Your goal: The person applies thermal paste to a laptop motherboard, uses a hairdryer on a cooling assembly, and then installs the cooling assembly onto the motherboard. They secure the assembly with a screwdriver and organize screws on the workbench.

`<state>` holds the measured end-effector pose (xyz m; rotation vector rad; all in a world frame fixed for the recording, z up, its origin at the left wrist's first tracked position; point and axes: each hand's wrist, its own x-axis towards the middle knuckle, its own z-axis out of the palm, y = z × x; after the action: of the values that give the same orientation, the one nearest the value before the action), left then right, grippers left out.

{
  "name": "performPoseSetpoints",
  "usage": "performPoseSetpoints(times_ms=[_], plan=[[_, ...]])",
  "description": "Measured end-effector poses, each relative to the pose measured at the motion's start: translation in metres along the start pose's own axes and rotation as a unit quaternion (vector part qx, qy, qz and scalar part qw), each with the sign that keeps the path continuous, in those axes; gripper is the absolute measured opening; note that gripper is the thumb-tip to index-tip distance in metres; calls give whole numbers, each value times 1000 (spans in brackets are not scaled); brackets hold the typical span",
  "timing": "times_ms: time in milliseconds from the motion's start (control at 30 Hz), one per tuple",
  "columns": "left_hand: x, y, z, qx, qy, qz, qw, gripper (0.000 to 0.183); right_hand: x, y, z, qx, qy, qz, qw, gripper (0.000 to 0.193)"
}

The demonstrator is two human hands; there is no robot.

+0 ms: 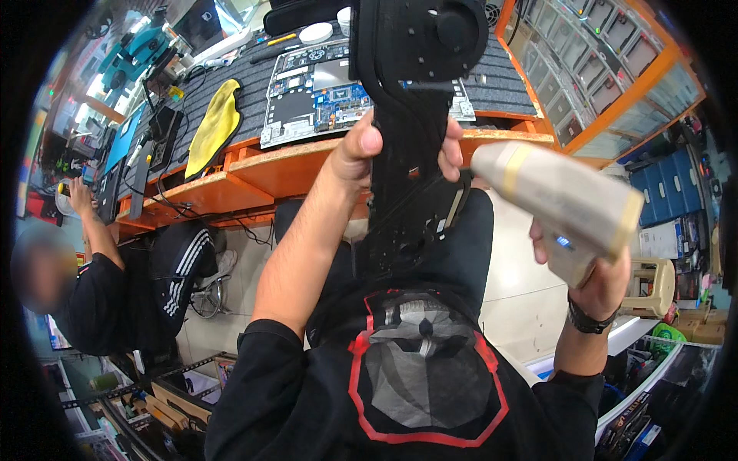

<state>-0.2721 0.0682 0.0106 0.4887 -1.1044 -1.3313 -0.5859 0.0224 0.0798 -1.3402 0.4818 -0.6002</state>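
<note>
My left hand (pixel 358 152) is closed around a long black laptop cooling assembly (pixel 410 127), thumb on one side and fingertips on the other. Its round fan (pixel 458 31) is at the upper end, and the lower end hangs over my lap. In my right hand (pixel 603 283) is a beige handheld blower (pixel 565 192) with yellow bands and a small blue light. The blower's narrow end points left toward the black assembly, apart from it and slightly blurred. Beyond my left hand lies an opened laptop base (pixel 296 104) with its circuit boards showing, partly hidden by the assembly.
The laptop base rests on a grey ribbed mat (pixel 503 84) over an orange-edged bench. A yellow cloth (pixel 215 127) drapes over the bench edge. A co-worker (pixel 115 292) sits at left. A glass-fronted cabinet (pixel 615 84) stands at right, a beige stool (pixel 653 288) below it.
</note>
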Motion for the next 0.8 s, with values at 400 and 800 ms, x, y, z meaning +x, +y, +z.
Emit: performPoseSetpoints(times_ms=[400,800], plan=[[-6,-13,10,-24,-12,-24,999,94,47,-46,-8,-82,-12,-213,973,81],[-13,-3,1,-100,5,2,995,100,20,-24,-16,-127,-74,-104,984,61]])
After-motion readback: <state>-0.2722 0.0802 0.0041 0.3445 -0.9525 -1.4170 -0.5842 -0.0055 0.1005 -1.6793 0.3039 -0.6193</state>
